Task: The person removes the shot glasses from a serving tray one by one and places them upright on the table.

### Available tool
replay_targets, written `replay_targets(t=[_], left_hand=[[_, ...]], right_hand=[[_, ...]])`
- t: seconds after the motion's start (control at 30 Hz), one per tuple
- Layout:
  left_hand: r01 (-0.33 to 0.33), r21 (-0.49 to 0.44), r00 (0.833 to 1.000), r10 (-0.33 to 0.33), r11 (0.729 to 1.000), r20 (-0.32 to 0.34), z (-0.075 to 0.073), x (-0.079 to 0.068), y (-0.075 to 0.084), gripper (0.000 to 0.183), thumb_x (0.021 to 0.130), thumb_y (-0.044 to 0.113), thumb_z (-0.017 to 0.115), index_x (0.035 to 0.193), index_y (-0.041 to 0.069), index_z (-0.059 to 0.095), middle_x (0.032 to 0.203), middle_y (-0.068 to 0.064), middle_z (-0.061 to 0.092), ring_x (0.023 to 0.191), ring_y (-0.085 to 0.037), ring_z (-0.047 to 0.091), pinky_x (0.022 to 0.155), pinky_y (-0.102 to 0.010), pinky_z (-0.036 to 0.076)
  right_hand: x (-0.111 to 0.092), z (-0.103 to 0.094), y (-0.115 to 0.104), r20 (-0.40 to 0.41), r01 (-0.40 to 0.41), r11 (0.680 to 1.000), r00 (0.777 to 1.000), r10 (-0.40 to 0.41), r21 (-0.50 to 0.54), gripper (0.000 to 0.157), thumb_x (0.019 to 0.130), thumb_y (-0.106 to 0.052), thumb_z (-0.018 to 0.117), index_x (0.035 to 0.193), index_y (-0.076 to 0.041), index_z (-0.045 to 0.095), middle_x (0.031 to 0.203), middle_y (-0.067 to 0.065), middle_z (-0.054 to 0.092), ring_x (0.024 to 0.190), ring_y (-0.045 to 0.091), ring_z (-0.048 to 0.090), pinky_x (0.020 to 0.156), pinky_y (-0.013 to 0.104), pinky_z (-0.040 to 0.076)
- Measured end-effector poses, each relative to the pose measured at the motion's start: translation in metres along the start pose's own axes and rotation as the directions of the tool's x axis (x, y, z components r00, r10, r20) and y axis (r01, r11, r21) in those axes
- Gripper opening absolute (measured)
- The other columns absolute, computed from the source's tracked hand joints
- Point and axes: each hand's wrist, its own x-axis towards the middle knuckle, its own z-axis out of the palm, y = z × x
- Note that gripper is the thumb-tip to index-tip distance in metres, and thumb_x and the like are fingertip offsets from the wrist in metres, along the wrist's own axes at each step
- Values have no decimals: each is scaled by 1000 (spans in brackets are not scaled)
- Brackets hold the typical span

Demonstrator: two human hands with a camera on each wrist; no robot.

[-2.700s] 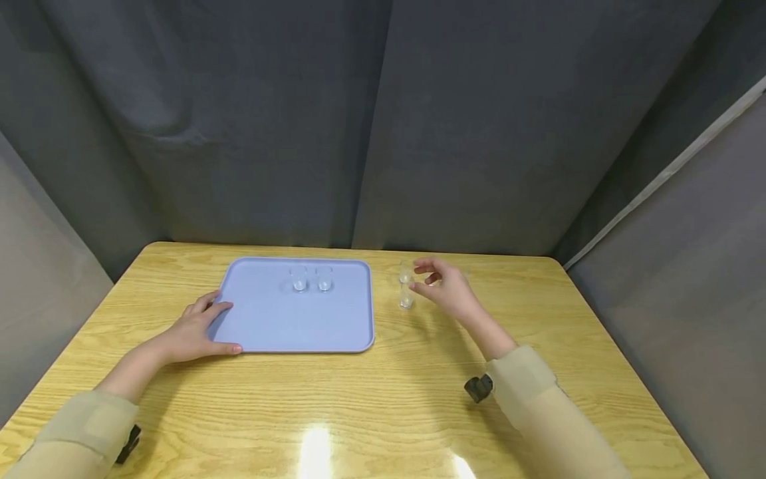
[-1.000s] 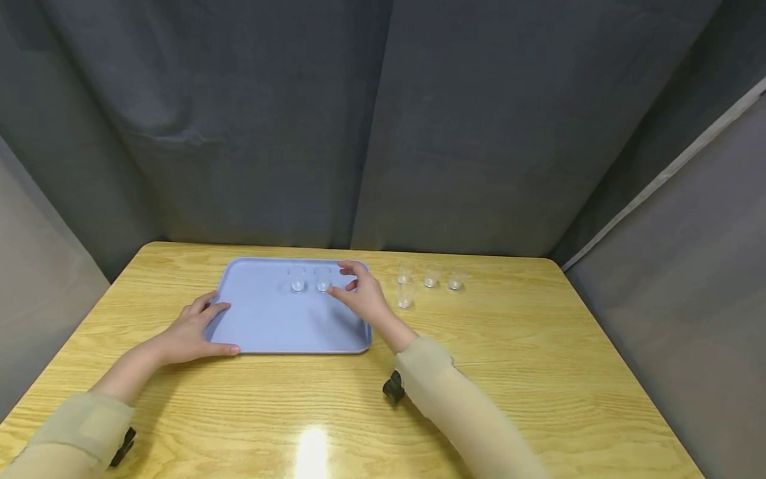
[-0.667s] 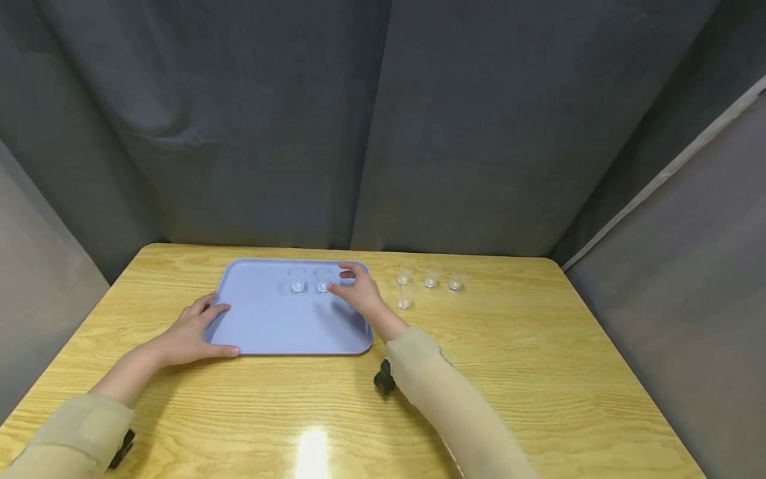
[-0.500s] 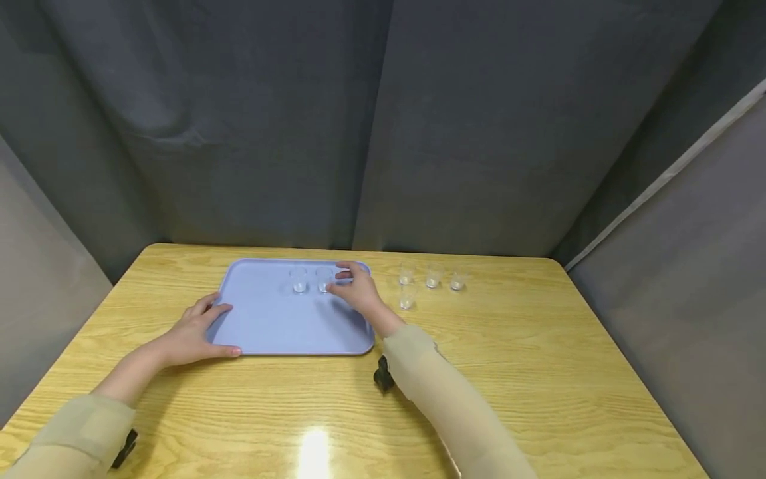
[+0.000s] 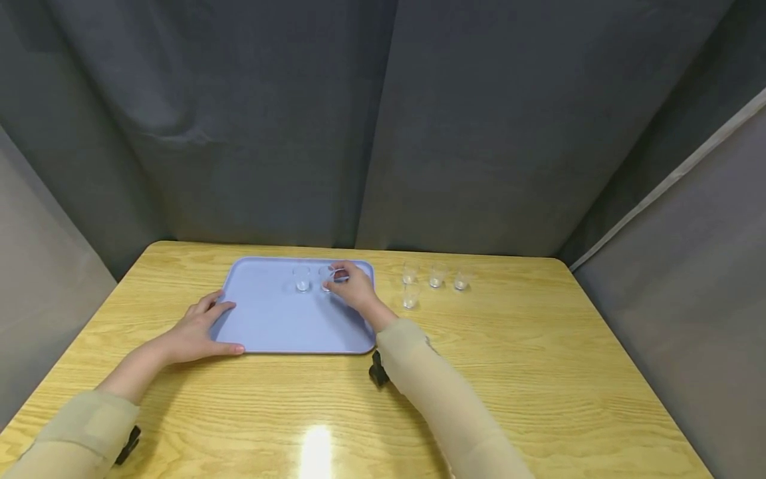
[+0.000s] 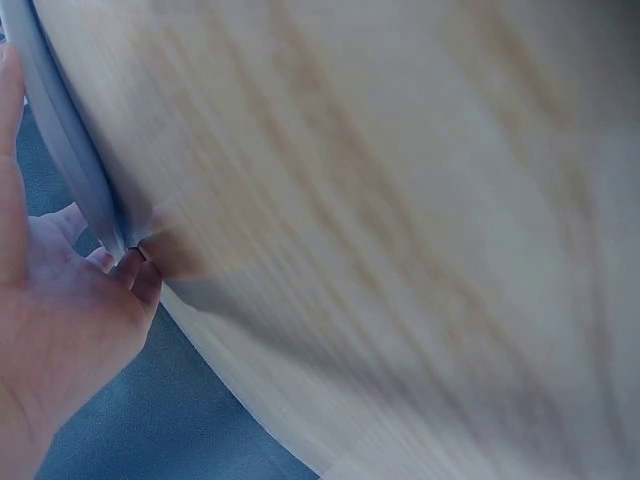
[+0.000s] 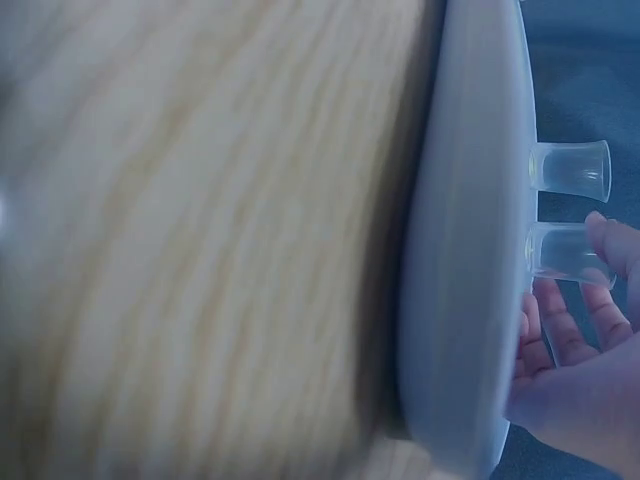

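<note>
A lilac tray (image 5: 269, 326) lies on the wooden table. My left hand (image 5: 191, 334) rests at its near left corner, fingers spread along the left side and thumb at the front edge; the left wrist view shows those fingers touching the tray rim (image 6: 75, 130). Two small clear glasses stand on the tray near its back. My right hand (image 5: 358, 290) pinches the right-hand glass (image 7: 565, 250) between thumb and fingers. Beside it stands the other glass (image 5: 302, 279), untouched. In the head view the fingers partly cover the pinched glass.
Several more clear glasses stand on the table right of the tray: a back row with one glass (image 5: 437, 275) in its middle, and one glass (image 5: 410, 296) in front of the row's left end. Dark curtains (image 5: 269, 133) hang behind the table.
From beside the glasses on the right, my right hand has moved left over the tray. Its fingers have since closed in on the right-hand tray glass. The left hand has stayed put.
</note>
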Motion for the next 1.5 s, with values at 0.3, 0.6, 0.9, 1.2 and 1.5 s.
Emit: replay_targets(t=[0.3,0.6,0.9,1.2,1.5], left_hand=[[0,-3,1000,0,1000,2,-1,1,3,103,70,62,72,142,-2,35,151,-27,10,132,-52,15,96,-70,27],[-4,-1,1000,4,1000,8,0,2,3,103,70,62,72,142,-1,34,152,-27,9,132,-52,15,96,-70,27],[12,3,1000,-12,1000,9,0,2,2,104,69,64,72,142,-1,35,151,-27,10,132,-52,15,97,-70,26],[10,9,1000,-10,1000,9,1,3,-1,103,70,63,72,143,0,34,152,-27,9,132,-52,16,96,-70,27],[12,5,1000,-12,1000,10,2,3,0,104,69,64,71,142,0,35,152,-26,9,132,-52,15,96,-71,26]], right_hand=[[0,0,-1,-9,0,999,1000,0,-35,33,85,-20,72,112,-7,59,109,12,65,106,24,60,78,30,51],[-5,-5,-1,1,26,999,1000,-26,-42,30,84,-22,72,108,-7,59,104,9,65,96,21,61,74,28,50],[-12,-23,-18,48,84,995,995,-82,-47,28,86,-27,70,105,-11,59,104,5,65,91,17,59,76,29,49],[-27,-45,-37,36,144,990,989,-144,-3,31,85,-30,71,109,-12,61,105,3,69,94,16,60,81,30,48],[-43,-85,-53,14,258,965,966,-259,37,36,86,-27,70,119,-17,62,105,0,68,89,16,59,74,28,49]])
